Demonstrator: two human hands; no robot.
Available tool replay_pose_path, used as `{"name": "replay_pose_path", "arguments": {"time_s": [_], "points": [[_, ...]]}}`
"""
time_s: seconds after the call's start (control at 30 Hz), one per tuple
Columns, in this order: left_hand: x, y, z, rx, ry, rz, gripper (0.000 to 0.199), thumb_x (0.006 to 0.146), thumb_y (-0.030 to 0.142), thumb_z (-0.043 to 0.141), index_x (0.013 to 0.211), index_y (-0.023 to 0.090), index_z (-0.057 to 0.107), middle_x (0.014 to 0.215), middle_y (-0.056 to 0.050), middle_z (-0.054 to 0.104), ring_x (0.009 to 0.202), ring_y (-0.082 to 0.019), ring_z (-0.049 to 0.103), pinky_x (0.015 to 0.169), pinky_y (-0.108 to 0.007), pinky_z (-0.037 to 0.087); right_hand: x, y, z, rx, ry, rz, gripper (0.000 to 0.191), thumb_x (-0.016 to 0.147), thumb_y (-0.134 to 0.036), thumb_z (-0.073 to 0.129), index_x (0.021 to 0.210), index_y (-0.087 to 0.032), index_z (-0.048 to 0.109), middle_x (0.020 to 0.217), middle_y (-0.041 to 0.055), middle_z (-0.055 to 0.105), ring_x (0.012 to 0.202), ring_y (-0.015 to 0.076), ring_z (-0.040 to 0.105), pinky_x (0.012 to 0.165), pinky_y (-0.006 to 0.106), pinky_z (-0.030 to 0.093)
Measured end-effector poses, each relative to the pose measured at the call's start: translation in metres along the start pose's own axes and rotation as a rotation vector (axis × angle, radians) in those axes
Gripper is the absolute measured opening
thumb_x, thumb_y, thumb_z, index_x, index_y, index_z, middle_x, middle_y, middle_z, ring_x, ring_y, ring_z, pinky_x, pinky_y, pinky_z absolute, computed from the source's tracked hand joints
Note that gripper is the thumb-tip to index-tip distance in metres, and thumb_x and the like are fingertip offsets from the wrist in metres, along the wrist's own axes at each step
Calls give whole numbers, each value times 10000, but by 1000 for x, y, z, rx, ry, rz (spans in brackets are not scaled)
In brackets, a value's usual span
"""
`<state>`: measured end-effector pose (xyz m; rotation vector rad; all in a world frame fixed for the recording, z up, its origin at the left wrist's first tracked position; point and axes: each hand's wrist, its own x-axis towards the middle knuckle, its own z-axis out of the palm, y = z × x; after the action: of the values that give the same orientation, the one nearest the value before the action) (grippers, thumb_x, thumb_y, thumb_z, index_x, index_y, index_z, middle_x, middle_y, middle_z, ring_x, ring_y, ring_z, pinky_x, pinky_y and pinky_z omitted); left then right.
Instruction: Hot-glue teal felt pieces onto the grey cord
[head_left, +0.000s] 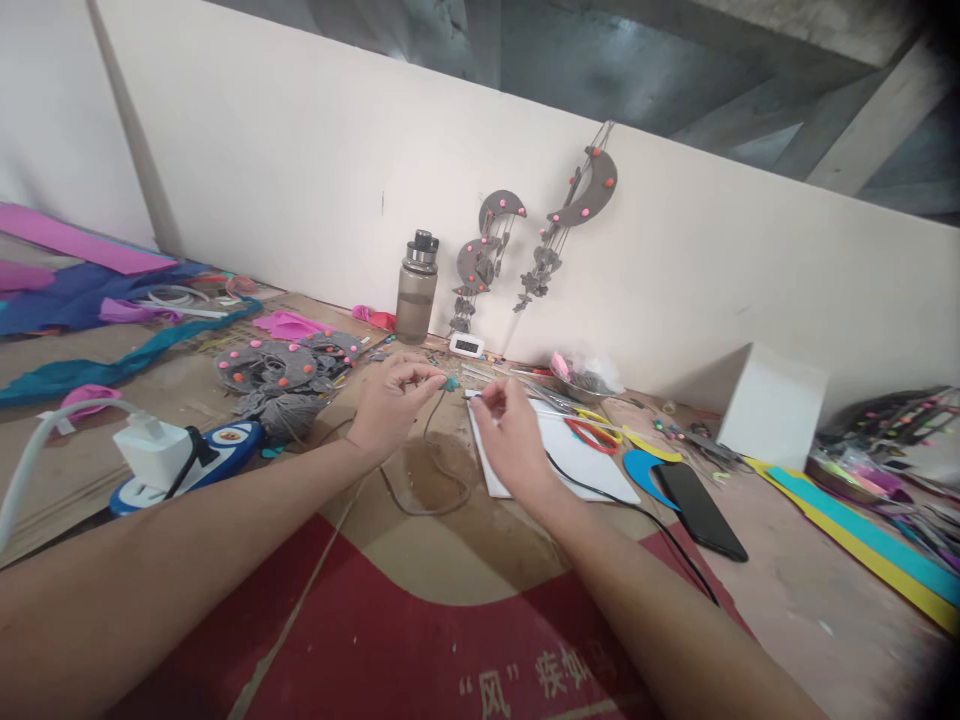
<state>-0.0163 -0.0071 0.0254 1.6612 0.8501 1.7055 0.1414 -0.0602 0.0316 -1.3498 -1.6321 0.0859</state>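
Note:
My left hand (394, 400) pinches a small teal piece (451, 384) between thumb and forefinger, above the cardboard. A thin grey cord (427, 512) hangs in a loop on the board below it. Just to the right, my right hand (508, 420) has its fingers pinched together; a small dark tip shows at them, too small to name. The two hands are a little apart. White sheets (577, 450) lie under and beside my right hand, with a black cable (622, 498) running across them.
At the back stand a bottle (416, 295) and a small digital clock (466, 345). Left are a power strip (240, 440) with a white plug (152, 450) and grey yarn pieces (281, 370). Right lie a phone (701, 510), scissors (697, 440) and coloured strips (840, 520).

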Motion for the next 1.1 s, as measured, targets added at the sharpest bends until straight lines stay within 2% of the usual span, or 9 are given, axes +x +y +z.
{"name": "replay_pose_path", "arguments": {"time_s": [0.07, 0.13, 0.23, 0.33, 0.47, 0.6, 0.7, 0.9, 1.1], "points": [[-2, 4, 1, 26, -9, 25, 63, 669, 253, 690, 704, 213, 725, 809, -47, 639, 799, -169, 539, 668, -244, 405, -9, -17, 11, 202, -79, 75, 111, 793, -272, 497, 854, -208, 430, 846, 3, 548, 785, 134, 542, 731, 285, 452], [-4, 5, 3, 53, -33, 62, 78, 687, 256, 679, 730, 208, 722, 820, -51, 634, 775, -162, 539, 646, -244, 401, -14, -25, 20, 390, -101, 178, 188, 771, -275, 528, 885, -216, 391, 871, -3, 564, 794, 125, 573, 730, 278, 465], [-7, 3, 5, 85, -85, 121, 89, 726, 261, 649, 741, 201, 712, 816, -56, 632, 791, -165, 549, 674, -253, 412, -15, -24, 28, 614, -93, 333, 268, 752, -277, 553, 916, -228, 345, 890, -11, 572, 756, 115, 606, 717, 282, 483], [-11, -1, 8, 46, -102, 97, 111, 738, 283, 638, 760, 195, 701, 821, -54, 637, 785, -160, 563, 695, -256, 428, -13, -21, 31, 748, -76, 427, 278, 752, -272, 544, 928, -244, 330, 788, -58, 530, 598, 84, 559, 610, 255, 487], [-13, -3, 11, -30, -86, -42, 154, 725, 324, 645, 772, 183, 687, 822, -45, 651, 722, -140, 560, 644, -237, 427, -15, -24, 28, 688, -51, 402, 177, 782, -302, 504, 903, -240, 391, 720, -70, 463, 527, 71, 445, 489, 200, 418], [-14, -2, 12, -89, -114, -154, 187, 729, 344, 640, 764, 164, 674, 692, -18, 624, 601, -108, 499, 565, -221, 386, -16, -27, 21, 492, 0, 269, 94, 811, -293, 478, 837, -203, 479, 779, -31, 524, 669, 95, 485, 612, 220, 417], [-15, -1, 14, -186, -146, -215, 202, 734, 352, 635, 737, 151, 656, 625, -2, 588, 542, -90, 442, 530, -218, 352, -15, -26, 18, 451, 35, 218, 128, 822, -296, 470, 783, -184, 516, 742, -26, 545, 696, 104, 492, 660, 232, 398], [-18, 4, 16, -378, -183, -326, 193, 720, 320, 656, 703, 127, 644, 609, -4, 561, 546, -85, 436, 537, -225, 334, -12, -23, 18, 489, 15, 229, 175, 792, -314, 505, 700, -176, 562, 680, -27, 585, 645, 109, 487, 643, 241, 374], [-18, 7, 17, -476, -214, -394, 167, 720, 273, 663, 679, 115, 631, 604, -11, 563, 544, -81, 448, 539, -225, 334, -11, -21, 16, 480, 12, 269, 180, 772, -308, 514, 660, -175, 561, 628, -39, 547, 602, 101, 435, 601, 233, 344]]}}
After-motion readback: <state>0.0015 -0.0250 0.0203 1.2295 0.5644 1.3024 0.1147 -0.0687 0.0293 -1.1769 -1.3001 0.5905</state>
